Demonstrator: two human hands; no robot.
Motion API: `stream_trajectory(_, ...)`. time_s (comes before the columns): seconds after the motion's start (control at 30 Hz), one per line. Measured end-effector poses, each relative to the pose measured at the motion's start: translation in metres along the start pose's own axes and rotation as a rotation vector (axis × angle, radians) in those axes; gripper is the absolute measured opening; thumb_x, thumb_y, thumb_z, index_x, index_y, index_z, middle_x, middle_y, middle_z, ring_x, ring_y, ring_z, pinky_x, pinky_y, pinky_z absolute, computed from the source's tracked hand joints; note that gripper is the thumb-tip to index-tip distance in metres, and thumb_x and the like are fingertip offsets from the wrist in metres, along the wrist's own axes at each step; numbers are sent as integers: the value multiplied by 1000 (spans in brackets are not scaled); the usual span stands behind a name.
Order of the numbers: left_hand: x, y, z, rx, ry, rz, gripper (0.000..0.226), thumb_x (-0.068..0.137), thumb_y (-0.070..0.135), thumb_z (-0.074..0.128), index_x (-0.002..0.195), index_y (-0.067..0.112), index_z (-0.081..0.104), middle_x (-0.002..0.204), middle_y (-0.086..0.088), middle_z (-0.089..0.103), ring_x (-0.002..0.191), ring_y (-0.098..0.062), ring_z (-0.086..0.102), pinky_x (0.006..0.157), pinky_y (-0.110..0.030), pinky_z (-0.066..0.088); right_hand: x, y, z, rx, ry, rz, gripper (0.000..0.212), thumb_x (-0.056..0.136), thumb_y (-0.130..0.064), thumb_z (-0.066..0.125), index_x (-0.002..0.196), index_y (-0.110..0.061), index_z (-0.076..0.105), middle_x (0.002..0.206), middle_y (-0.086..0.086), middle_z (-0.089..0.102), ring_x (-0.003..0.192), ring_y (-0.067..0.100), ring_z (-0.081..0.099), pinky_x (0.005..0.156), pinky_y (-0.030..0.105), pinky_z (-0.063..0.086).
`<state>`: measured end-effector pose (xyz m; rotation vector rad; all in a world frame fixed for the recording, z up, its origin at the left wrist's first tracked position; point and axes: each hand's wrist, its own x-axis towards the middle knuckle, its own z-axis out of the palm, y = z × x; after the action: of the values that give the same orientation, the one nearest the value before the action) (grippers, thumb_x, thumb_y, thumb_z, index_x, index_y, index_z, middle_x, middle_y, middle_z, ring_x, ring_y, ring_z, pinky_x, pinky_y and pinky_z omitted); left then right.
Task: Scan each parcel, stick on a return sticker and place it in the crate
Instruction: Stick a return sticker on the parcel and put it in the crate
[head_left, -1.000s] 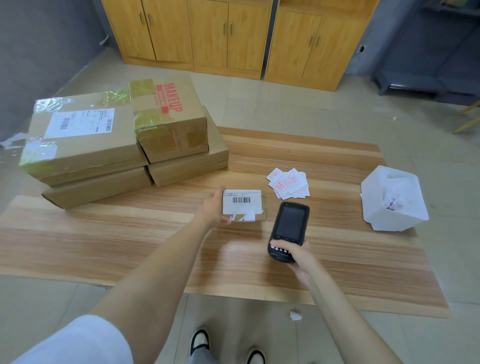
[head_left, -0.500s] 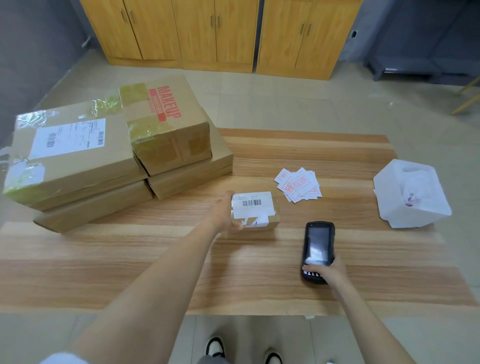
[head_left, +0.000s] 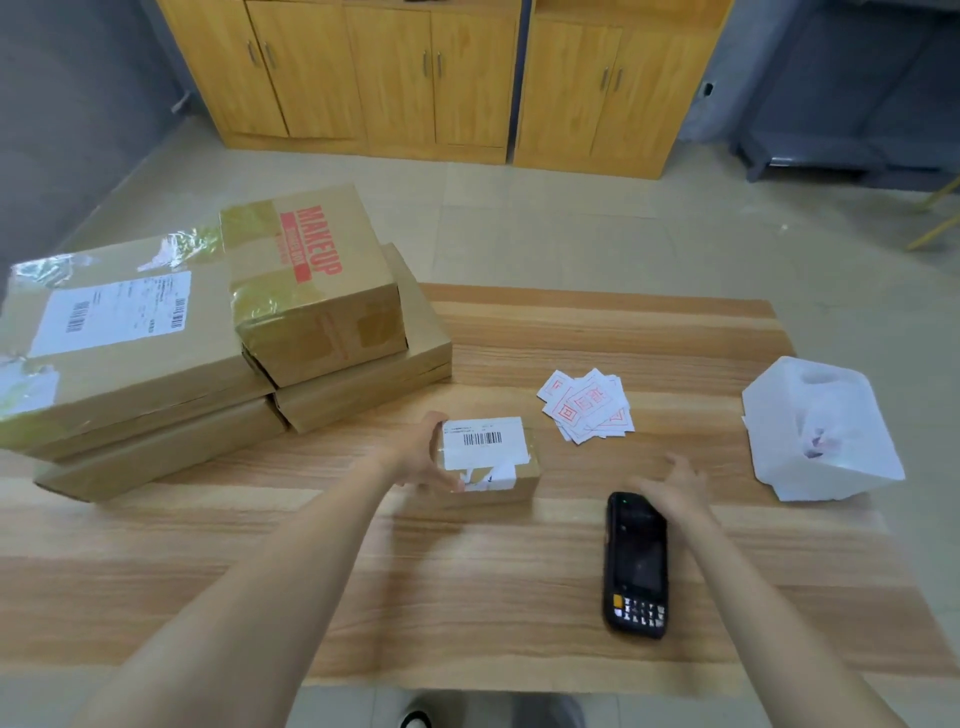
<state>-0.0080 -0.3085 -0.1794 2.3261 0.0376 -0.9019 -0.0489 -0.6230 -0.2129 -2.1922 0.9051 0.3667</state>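
A small brown parcel (head_left: 491, 457) with a white barcode label lies on the wooden table (head_left: 467, 571). My left hand (head_left: 423, 457) grips its left end, thumb along the near side. The black handheld scanner (head_left: 635, 566) lies flat on the table to the right of the parcel. My right hand (head_left: 675, 486) hovers just beyond the scanner's top end with fingers spread, holding nothing. A loose pile of white stickers with red print (head_left: 587, 405) lies behind the parcel and to its right.
Several large cardboard boxes (head_left: 208, 332) are stacked on the table's left, one marked MAKEUP (head_left: 311, 280). A white plastic container (head_left: 818, 436) stands at the table's right edge. Wooden cabinets (head_left: 441, 78) line the far wall.
My right hand has set the scanner down flat on the table and let go, moving forward past it. My left hand has kept its hold on the small parcel.
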Motion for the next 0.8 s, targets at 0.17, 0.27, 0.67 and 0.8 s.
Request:
stream_trajectory(0.17, -1, 3, -4, 2, 22, -39, 93, 68, 26, 83, 142, 23, 27, 134, 3, 47, 122, -15, 46, 87, -23, 40, 62, -64, 0, -184, -97, -300, 47, 79, -13, 66, 124, -9, 54, 131, 16, 54, 121, 31, 50, 96, 36, 39)
stream_trajectory(0.27, -3, 4, -1, -7, 57, -53, 90, 67, 22, 83, 141, 22, 30, 130, 7, 47, 120, -14, 48, 87, -21, 39, 97, -86, 5, -298, -128, -426, 49, 84, -9, 59, 131, -4, 46, 134, 17, 49, 124, 33, 45, 98, 37, 37)
stream_trajectory(0.67, -10, 27, 2, -176, 109, -262, 100, 70, 18, 81, 148, 26, 19, 140, -7, 43, 116, -21, 52, 103, -32, 38, 174, -98, 17, -738, -211, -705, 36, 81, -8, 59, 115, -17, 62, 123, 11, 59, 119, 32, 49, 96, 33, 37)
stream_trajectory(0.8, -6, 38, -3, -193, 185, -310, 84, 78, 38, 73, 146, 25, 25, 140, -11, 44, 117, -23, 53, 95, -28, 41, 180, -92, 12, -674, -212, -688, 23, 75, -6, 64, 95, -15, 70, 105, 13, 67, 108, 32, 58, 90, 33, 43)
